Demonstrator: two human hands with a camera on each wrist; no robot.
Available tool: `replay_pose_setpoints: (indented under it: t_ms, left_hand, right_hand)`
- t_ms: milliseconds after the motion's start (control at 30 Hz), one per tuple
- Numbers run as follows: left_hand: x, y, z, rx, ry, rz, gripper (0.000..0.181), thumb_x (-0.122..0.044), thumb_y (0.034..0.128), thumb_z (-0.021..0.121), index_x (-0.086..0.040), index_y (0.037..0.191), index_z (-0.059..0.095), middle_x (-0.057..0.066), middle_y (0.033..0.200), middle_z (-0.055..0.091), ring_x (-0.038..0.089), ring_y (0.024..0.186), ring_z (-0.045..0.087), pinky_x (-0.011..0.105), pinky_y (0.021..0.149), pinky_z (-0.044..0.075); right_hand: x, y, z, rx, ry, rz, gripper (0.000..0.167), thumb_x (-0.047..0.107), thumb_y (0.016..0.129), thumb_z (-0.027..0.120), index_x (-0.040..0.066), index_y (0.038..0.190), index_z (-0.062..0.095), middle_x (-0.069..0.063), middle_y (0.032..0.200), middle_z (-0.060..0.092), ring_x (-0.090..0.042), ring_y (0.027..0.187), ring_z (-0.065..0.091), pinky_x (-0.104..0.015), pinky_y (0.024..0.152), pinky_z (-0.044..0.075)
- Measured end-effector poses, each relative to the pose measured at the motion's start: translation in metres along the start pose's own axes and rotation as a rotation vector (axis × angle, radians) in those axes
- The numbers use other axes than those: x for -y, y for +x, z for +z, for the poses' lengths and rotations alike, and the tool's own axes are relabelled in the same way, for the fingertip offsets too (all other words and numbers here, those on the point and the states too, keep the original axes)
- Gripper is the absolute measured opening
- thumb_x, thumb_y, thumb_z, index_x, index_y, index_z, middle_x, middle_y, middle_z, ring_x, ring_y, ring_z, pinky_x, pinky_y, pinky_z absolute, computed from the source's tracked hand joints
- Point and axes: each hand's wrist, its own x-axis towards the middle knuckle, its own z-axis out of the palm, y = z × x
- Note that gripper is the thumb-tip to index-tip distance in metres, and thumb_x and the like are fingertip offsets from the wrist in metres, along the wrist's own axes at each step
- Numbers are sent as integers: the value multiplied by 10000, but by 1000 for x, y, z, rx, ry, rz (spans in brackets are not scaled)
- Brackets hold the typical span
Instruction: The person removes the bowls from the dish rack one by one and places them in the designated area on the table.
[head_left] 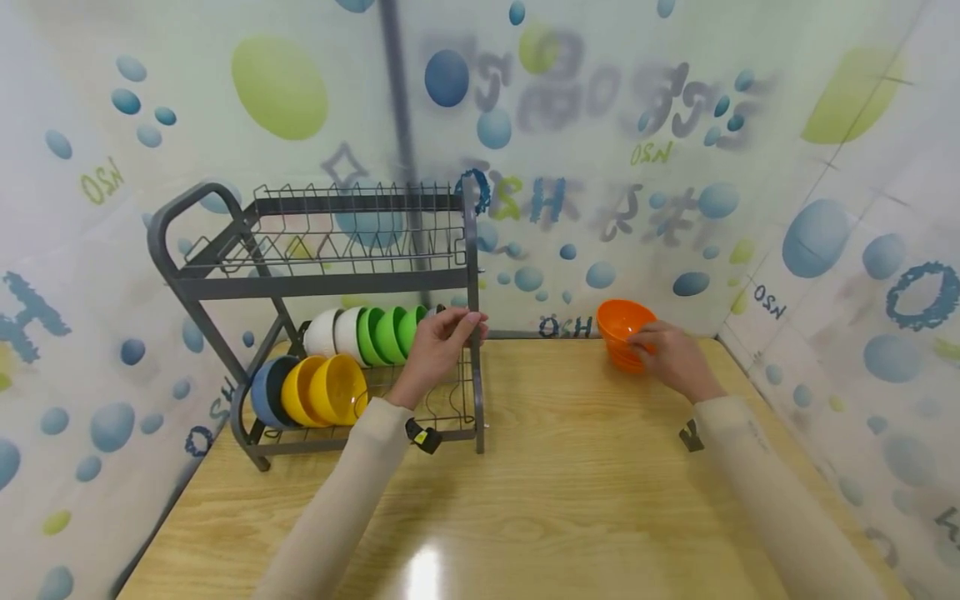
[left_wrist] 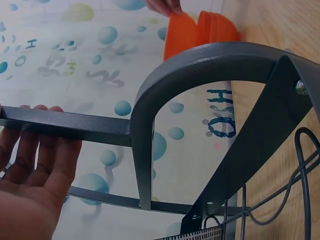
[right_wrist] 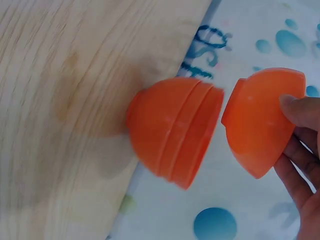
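In the head view, the left hand (head_left: 442, 342) grips the rack (head_left: 330, 286) at its right-hand post. Right of the rack, the right hand (head_left: 671, 354) pinches an orange bowl (head_left: 626, 318) just above the stack (head_left: 626, 362) of like bowls on the table (head_left: 570, 467).

In the left wrist view, the left hand's fingers curl round a bar of the rack.

In the right wrist view, a narrow gap parts the orange bowl from the stack. The step looks like unstacking; next seems to call for a firm pinch and a clean lift.
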Motion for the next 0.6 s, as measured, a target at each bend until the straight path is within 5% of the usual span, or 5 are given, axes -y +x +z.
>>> replay_pose_setpoints:
  t_ms: [467,600]
  left_hand:
    - [3,0,2,-10,3,10,290,-268,1070,557,-34,1147,709,182,1042,724,111,908,720,368,857,628]
    - [3,0,1,-10,-1,13,290,-257,1070,557,-20,1146,707,232,1051,714,106,900,718,381,858,628]
  right_hand:
    - [-31,-12,8,28,-42,66,147,11,883,743,-26,1018,787,-218,1017,748,-389,952,684,-552,870,574]
    - [-32,-16,11,28,-40,75,146,12,888,740,-24,1021,788,-225,1032,745,-396,965,681,-556,872,574]
